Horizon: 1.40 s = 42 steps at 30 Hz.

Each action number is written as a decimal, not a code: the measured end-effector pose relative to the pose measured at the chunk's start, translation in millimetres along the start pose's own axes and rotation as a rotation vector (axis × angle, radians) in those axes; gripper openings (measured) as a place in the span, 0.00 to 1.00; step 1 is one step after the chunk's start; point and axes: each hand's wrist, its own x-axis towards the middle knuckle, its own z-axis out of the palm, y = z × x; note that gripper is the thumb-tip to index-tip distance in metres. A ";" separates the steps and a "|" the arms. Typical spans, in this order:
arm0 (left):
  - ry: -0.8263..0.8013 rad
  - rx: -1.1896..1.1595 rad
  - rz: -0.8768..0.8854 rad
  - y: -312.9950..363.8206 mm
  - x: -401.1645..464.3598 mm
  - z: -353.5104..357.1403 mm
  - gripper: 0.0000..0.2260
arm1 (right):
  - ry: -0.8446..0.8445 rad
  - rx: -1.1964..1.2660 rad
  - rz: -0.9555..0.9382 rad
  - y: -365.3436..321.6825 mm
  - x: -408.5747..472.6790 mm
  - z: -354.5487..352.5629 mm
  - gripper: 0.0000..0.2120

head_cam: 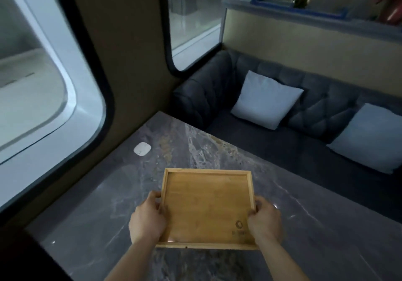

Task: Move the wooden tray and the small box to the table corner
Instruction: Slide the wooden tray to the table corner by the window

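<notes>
Left hand (146,217), right hand (265,219) grip wooden tray (206,206) sides, tray between.

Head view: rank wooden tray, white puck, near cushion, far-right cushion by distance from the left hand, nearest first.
From the left hand:
1. Wooden tray: held, at the hand's right.
2. White puck: on the table, ahead by the window side.
3. Near cushion: on the sofa beyond the table, ahead-right.
4. Far-right cushion: farther right on the sofa.

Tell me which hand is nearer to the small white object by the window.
Left. The left hand grips the wooden tray on the side facing the white object; the right hand grips the tray's opposite side, farther away.
</notes>
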 end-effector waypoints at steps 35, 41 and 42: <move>0.147 -0.329 -0.533 -160.6 219.5 -38.7 0.09 | -0.477 -0.198 -0.514 -329.5 101.2 292.9 0.27; 0.149 -0.306 -0.520 -160.2 222.0 -42.3 0.11 | -0.544 -0.186 -0.520 -334.2 106.0 302.5 0.30; 0.149 -0.304 -0.515 -160.7 222.6 -42.1 0.11 | -0.556 -0.184 -0.520 -333.5 107.3 303.4 0.30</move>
